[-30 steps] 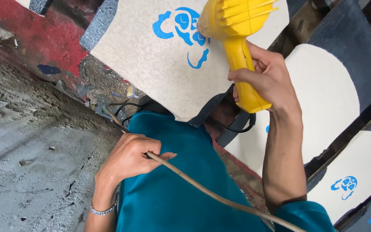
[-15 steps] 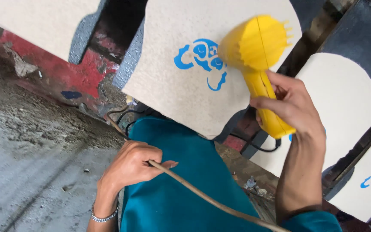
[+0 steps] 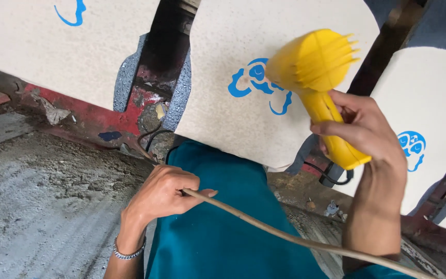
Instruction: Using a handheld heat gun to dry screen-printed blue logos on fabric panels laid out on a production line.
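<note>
Two hands busy here. Right hand [image 3: 362, 137] is wrapped tight around the grip of a yellow heat gun [image 3: 318, 82], fingers curled over the handle, with the fat nozzle end pointing up and left at a blue printed mark [image 3: 256, 82] on the cream sheet [image 3: 223, 119] in the middle. The nozzle sits right over that mark — can't tell if it's touching the surface or just hovering close.

Left hand [image 3: 163, 194] is lower and to the left, closed loosely around a tan cord [image 3: 285, 235], pinching it between thumb and fingers. The cord runs off from that hand toward the near right edge, passing under the right forearm. There's a silver chain bracelet [image 3: 129, 253] on the left wrist, and both hands are above the person's teal trousers [image 3: 223, 227].

Going outward — another cream sheet [image 3: 52, 51] hangs far left with a scrap of blue print at its top, and a third one [image 3: 429, 119] sits on the right with its own small blue mark. Between the left and middle sheets you can see a dark gap with grey speckled edging and a chipped red beam [image 3: 78, 111] below. Rough grey concrete floor [image 3: 42, 206] fills the near left. A black cable [image 3: 331, 178] loops just under the heat gun's handle.
</note>
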